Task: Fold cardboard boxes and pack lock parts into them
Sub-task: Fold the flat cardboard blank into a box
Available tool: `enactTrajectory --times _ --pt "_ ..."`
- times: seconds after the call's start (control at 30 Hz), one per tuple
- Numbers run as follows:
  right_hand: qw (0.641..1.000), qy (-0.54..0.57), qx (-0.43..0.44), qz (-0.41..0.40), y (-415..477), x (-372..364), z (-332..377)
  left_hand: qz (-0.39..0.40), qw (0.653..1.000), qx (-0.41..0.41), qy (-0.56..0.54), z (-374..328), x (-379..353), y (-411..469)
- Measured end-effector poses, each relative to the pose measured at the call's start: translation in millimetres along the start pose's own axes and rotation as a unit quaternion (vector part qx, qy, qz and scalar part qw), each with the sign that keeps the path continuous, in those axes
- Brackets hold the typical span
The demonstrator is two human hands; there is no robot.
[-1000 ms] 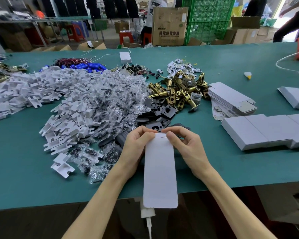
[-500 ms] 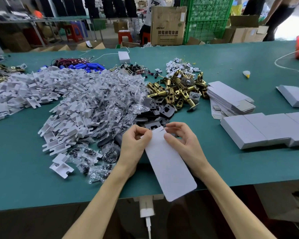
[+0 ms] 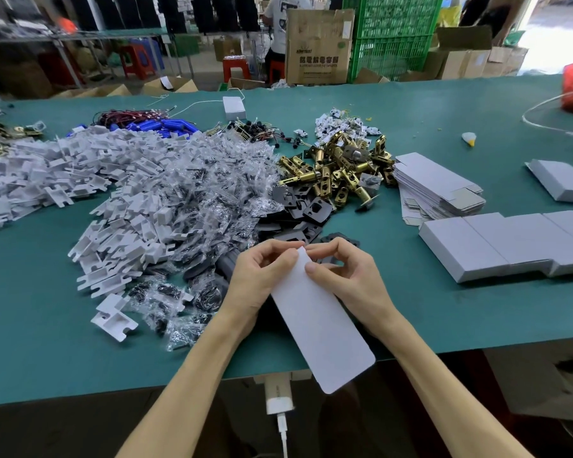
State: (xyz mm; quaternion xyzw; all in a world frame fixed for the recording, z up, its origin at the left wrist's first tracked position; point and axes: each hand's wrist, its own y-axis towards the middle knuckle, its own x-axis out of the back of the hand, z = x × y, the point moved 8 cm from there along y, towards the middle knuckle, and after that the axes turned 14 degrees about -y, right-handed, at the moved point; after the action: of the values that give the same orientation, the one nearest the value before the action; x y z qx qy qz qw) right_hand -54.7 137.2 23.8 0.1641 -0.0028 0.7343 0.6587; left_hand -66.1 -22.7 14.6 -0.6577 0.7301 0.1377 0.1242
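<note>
- Left hand (image 3: 262, 279) & right hand (image 3: 348, 279) both pinching the far tip of a flat box (image 3: 321, 325), fingers curled on it.
- Box at 6 o'clock, hanging over the counter (image 3: 47, 342) edge, tail slanting to 5.
- Tip: crease along the score w/ both thumbs, keep sides square, don't rip the tab.
- Brass latches (image 3: 338, 170) wait at 12 o'clock, spare flat boxes (image 3: 440, 186) at 2.

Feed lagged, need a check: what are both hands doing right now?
Left hand: pinches far end of the white cardboard blank.
Right hand: pinches the same end.
</note>
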Motion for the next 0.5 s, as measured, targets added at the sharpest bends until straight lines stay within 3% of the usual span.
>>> enactTrajectory --times 0.5 --pt "1.0 -0.006 -0.002 -0.022 -1.4 2.7 1.1 -0.012 1.0 0.013 -0.015 2.5 -1.0 -0.4"
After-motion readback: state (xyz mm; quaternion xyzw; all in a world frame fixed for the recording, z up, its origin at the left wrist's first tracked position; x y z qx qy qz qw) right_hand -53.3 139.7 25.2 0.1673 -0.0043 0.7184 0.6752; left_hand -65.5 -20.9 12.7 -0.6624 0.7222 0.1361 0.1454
